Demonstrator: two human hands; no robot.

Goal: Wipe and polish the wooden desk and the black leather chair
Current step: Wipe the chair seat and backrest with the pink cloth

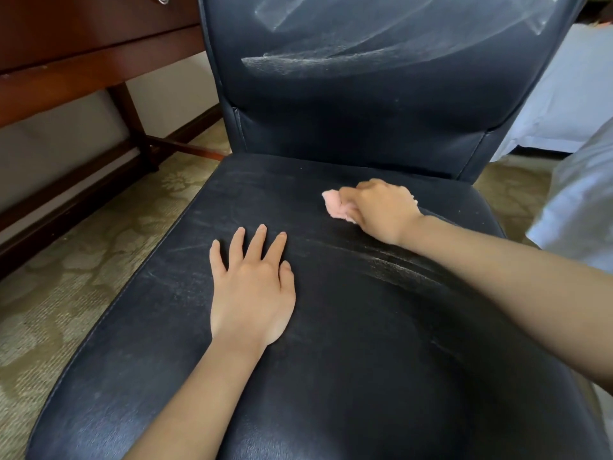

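Palm down, your left hand (252, 288) lies flat on the black leather chair (348, 376) seat, fingers (257, 242) straight. Your right hand (381, 210) curls round a pink cloth (333, 204), pressing it near the backrest; the wooden desk (83, 58) stands left.

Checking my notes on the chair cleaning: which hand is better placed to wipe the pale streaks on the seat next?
Right. The right hand grips the pink cloth on the seat, close to the streaks. The left hand lies flat on the seat and holds nothing.
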